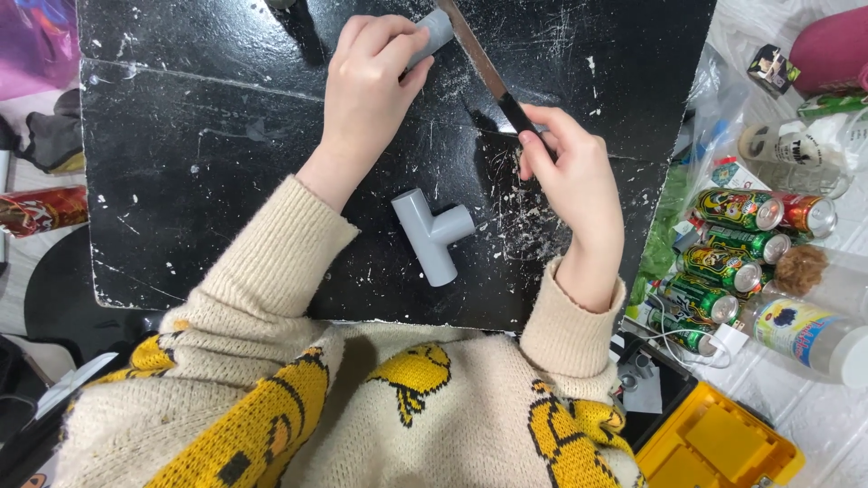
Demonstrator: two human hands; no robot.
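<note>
My left hand [366, 86] grips a short grey pipe piece [434, 32] and presses it down on a scratched black board [199, 154]. In my right hand [574, 181] is the dark handle of a thin saw blade [484, 68], which runs up and left and crosses right beside the pipe's free end. Between my forearms a grey T-shaped pipe fitting [432, 235] lies loose on the board, touched by neither hand.
To the right of the board stand several green and red drink cans [737, 244], a plastic bottle [809, 330] and a yellow case [714, 447]. A red can [41, 208] and dark cloth [54, 136] sit at the left.
</note>
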